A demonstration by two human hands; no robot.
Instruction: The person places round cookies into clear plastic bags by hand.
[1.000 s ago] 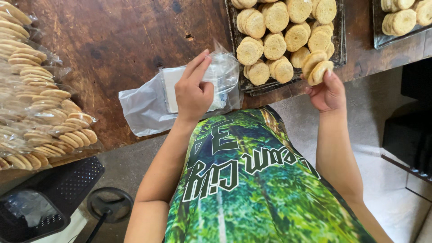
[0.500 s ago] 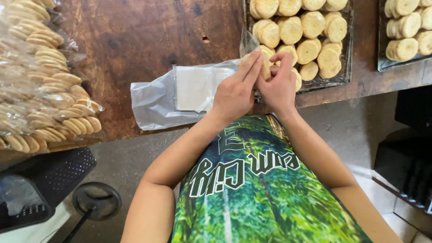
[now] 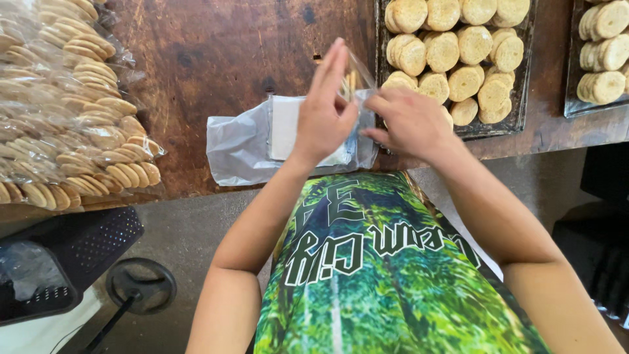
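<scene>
My left hand (image 3: 325, 108) grips the mouth of a small clear plastic bag (image 3: 357, 78) and holds it upright, with pale round biscuits showing inside. My right hand (image 3: 409, 121) is right beside it, fingers at the bag's mouth; whether it still holds biscuits I cannot tell. Under both hands lies a flat stack of clear bags (image 3: 246, 141) with a white sheet inside, on the dark wooden table (image 3: 223, 52). Just behind my right hand a dark wire tray (image 3: 524, 98) holds several round biscuits (image 3: 468, 46).
Filled bags of biscuits (image 3: 72, 131) are piled at the table's left end. A second tray of biscuits (image 3: 603, 52) sits at the far right. Below the table edge are a black basket-like object (image 3: 65, 255) and a round black base (image 3: 141, 285) on the floor.
My right hand left the tray with a stack of biscuits and came to the bag. My left hand lifted the bag's mouth off the stack and holds it upright now.
</scene>
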